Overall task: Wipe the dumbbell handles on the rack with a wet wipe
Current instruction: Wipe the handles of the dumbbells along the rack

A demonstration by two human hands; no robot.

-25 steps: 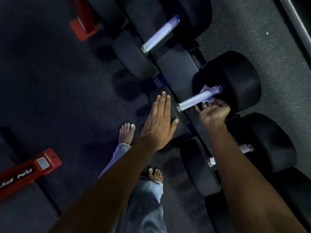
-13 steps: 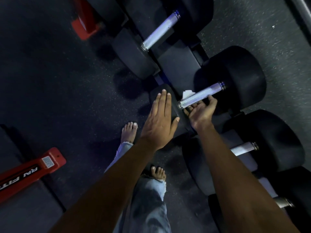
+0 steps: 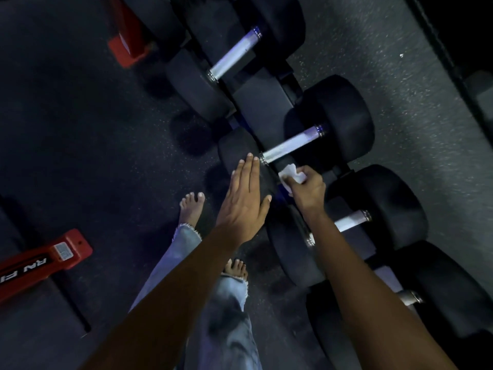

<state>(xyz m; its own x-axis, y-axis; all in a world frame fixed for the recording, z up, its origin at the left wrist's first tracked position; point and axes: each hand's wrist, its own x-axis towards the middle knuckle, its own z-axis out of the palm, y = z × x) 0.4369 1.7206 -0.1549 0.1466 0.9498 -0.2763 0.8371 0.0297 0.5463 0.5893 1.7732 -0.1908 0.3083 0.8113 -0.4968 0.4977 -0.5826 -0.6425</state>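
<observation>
wet wipe (image 3: 292, 175) is bunched in curled right hand (image 3: 306, 188), just below dumbbell handle (image 3: 290, 145), not touching | left hand (image 3: 244, 206) is laid flat, fingers straight, on near black weight (image 3: 234, 150) | next handle (image 3: 349, 219) is partly hidden by right arm

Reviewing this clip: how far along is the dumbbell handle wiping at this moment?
Done: cannot tell which handles are clean. In hand: the right hand pinches the wet wipe just off the near end of the middle handle, not on it; the left hand rests flat on that dumbbell's near head. Left: possibly the far handle and nearer handle.
</observation>
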